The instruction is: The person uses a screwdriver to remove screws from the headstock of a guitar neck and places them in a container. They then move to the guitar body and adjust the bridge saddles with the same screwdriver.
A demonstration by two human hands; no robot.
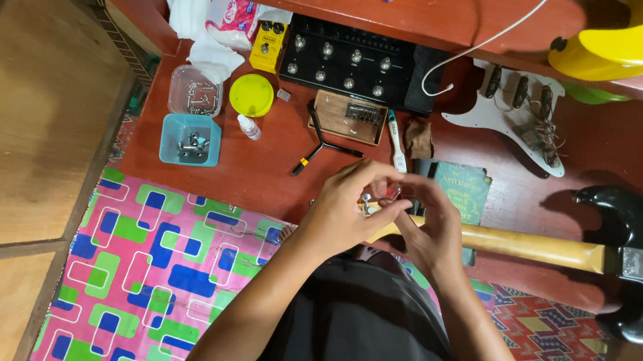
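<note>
Both hands meet over the headstock end of a glossy amber wooden guitar neck [533, 247]. Left hand [338, 215] curled, fingers pinching a small silver metal tuner part [366, 199] at the headstock. Right hand [432, 228] cupped around the neck end from the other side, fingertips closed near the same part; can't tell if it actually grips it. Neck runs off to the right of the right hand into a black guitar body [635, 222]. Just beyond the hands: black L-shaped hex wrench [318, 142], white toothbrush [397, 142], dark green book [461, 189]. Further out to the left of the left hand: blue square plastic tub [190, 140] of metal hardware, clear tub [194, 91] of screws, round yellow lid [251, 94]
</note>
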